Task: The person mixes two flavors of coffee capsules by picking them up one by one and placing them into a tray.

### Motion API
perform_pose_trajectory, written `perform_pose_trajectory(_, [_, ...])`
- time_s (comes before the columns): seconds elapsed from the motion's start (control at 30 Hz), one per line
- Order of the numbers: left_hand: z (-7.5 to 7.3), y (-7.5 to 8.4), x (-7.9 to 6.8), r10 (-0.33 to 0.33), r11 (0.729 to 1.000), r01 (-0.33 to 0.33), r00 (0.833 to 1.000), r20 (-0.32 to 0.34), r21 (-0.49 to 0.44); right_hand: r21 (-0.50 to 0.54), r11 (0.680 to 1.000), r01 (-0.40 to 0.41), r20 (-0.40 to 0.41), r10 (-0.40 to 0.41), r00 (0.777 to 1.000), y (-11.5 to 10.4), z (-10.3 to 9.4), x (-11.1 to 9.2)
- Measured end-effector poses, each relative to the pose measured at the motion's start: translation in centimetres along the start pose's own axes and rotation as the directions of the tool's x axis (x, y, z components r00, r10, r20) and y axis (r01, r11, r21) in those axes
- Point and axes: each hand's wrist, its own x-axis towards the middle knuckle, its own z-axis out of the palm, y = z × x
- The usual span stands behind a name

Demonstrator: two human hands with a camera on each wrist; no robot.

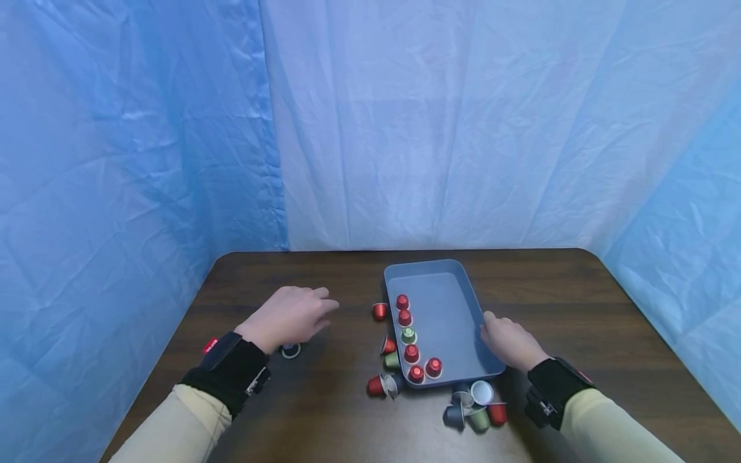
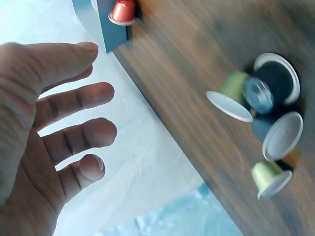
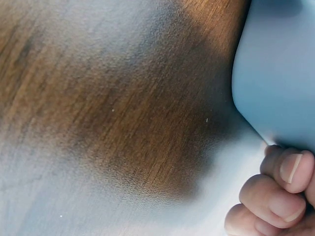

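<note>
A blue-grey tray [image 1: 446, 321] lies on the table with several red coffee capsules [image 1: 404, 317] and one green capsule [image 1: 408, 335] standing in it, mostly along its left side. My right hand [image 1: 512, 343] grips the tray's right edge; the right wrist view shows curled fingers [image 3: 273, 196] at the rim. To the tray's left, my left hand [image 1: 295, 315] hangs over the table, fingers loosely bent and holding nothing. Beneath it, one capsule [image 1: 291, 350] peeks out. The left wrist view shows green capsules [image 2: 268, 177] and dark ones [image 2: 280, 81] bunched together.
Loose capsules lie outside the tray: a red one [image 1: 379, 311] by its left edge, more near its front left corner, and a mixed cluster [image 1: 479, 419] in front. Blue-white curtains [image 1: 428, 128] hang behind and beside the brown table [image 1: 324, 418].
</note>
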Motion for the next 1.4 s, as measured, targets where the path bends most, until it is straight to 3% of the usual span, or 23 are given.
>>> perform_pose_trajectory(0.23, [0.3, -2.2, -1.3, -0.048, 0.999, 0.049, 0.999, -0.016, 0.015, 0.006, 1.000, 0.001, -0.004, -0.001, 1.000, 0.0, 0.1, -0.1])
perform_pose_trajectory(0.43, [0.4, -4.2, -2.3, -0.160, 0.987, 0.161, 0.987, 0.029, -0.020, -0.021, 0.999, 0.029, -0.029, -0.029, 0.999, 0.1, 0.3, -0.2])
perform_pose_trajectory(0.8, [1.8, -6.6, -3.4, -0.338, 0.937, 0.349, 0.923, 0.185, -0.031, -0.018, 1.000, 0.025, -0.020, -0.026, 0.999, 0.1, 0.1, -0.1])
perform_pose_trajectory(1.27, [3.8, -7.4, -3.6, -0.433, 0.889, 0.457, 0.848, 0.305, -0.009, -0.008, 1.000, 0.021, -0.015, -0.021, 1.000, 0.2, 0.1, 0.0])
perform_pose_trajectory(1.4, [4.1, -7.4, -3.7, -0.437, 0.886, 0.463, 0.838, 0.326, -0.002, -0.008, 1.000, 0.018, -0.016, -0.018, 1.000, 0.2, 0.2, 0.0])
